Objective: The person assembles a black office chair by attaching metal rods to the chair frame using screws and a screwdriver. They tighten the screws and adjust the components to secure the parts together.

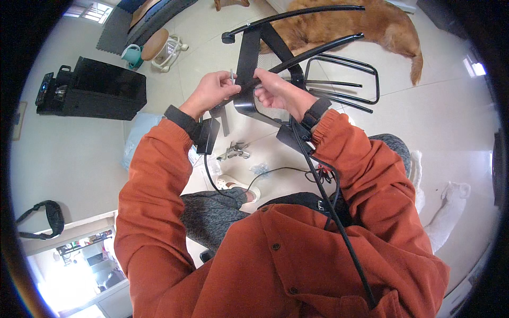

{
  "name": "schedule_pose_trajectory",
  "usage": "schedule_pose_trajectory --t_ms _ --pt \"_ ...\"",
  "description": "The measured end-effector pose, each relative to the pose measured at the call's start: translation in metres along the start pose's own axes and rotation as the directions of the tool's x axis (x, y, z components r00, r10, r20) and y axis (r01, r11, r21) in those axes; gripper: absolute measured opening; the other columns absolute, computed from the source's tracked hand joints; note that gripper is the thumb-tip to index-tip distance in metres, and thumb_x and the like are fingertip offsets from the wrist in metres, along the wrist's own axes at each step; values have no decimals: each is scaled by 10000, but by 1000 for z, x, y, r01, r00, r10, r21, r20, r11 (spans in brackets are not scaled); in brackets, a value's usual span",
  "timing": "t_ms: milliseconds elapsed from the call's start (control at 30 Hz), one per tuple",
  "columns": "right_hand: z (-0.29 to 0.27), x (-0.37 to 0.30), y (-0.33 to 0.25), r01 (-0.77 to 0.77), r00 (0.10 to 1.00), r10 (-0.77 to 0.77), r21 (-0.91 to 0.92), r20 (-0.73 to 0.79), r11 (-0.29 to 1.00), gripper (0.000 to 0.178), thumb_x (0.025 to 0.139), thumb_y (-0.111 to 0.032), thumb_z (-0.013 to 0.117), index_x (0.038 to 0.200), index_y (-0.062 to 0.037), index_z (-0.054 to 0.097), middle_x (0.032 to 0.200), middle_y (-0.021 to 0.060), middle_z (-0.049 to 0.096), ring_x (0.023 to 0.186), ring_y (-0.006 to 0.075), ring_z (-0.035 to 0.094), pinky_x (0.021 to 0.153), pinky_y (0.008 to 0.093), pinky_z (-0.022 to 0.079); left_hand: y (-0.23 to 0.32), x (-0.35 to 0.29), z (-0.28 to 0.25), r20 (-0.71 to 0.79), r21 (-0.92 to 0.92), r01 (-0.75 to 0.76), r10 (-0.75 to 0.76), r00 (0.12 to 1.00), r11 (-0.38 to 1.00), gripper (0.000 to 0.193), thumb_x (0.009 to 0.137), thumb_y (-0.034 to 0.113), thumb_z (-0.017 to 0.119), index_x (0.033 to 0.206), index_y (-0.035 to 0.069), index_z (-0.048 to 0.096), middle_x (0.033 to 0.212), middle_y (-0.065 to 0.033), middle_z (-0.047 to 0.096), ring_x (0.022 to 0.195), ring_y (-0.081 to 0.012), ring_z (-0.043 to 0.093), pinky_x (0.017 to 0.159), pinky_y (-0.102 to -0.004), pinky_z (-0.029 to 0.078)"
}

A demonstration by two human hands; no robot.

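Observation:
In front of me is a black metal frame (248,55) with curved round tubes, flat bars and a mesh panel. My left hand (213,91) is closed at its left side, thumb and fingers pinching a thin silver metal rod (232,77) that points upward. The rod's lower end is hidden, so I cannot tell whether it sits in the frame. My right hand (281,94) is closed on the frame's right part, its thumb near a flat bar and its fingers curled beneath. Black cuffs with box-shaped devices and cables are strapped to both wrists.
Beside the frame lies a looped black tube piece (371,79). A brown dog (339,24) rests behind it. Silver metal parts (234,151) and clear plastic (260,169) lie on the floor near my shoe (228,182). A black case (108,89) stands left; a white animal (448,212) lies right.

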State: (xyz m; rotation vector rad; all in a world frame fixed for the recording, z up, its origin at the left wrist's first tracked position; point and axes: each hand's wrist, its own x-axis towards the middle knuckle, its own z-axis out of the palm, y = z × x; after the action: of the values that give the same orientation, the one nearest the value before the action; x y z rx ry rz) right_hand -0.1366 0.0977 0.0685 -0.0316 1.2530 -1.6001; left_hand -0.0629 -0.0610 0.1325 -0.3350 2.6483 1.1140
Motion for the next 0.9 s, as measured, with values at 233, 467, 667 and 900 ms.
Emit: schedule_pose_trajectory --t_ms 233,467,667,900 --pt "-2 3 2 16 1000 -16 28 14 999 278 848 -368 418 845 -94 468 586 -9 446 414 80 376 347 209 312 1 7 -2 33 -102 76 -73 997 992 304 785 122 645 1052 -6 575 720 33 530 634 -48 491 560 -187 390" --pt "0 -4 1 71 997 -71 19 12 997 269 851 -362 424 857 -100 488 606 -17 451 425 65 381 366 201 322 -4 10 -2 21 -298 106 -104 994 949 241 784 132 644 991 21 590 723 44 524 630 -48 466 568 -171 358" --pt "3 1 -1 55 997 -56 -16 -55 998 335 846 -380 357 721 -81 441 537 9 422 351 93 309 313 233 277 -3 10 2 -40 -162 6 -13 999 987 191 793 95 620 957 4 585 705 40 517 621 -53 455 569 -196 369" --pt "1 4 -2 29 999 -29 5 -29 1000 325 852 -382 354 750 -87 445 546 9 426 352 87 320 302 229 279 -2 12 5 -89 -51 -40 36 995 998 154 785 67 608 920 -7 600 692 31 526 617 -54 463 567 -196 380"
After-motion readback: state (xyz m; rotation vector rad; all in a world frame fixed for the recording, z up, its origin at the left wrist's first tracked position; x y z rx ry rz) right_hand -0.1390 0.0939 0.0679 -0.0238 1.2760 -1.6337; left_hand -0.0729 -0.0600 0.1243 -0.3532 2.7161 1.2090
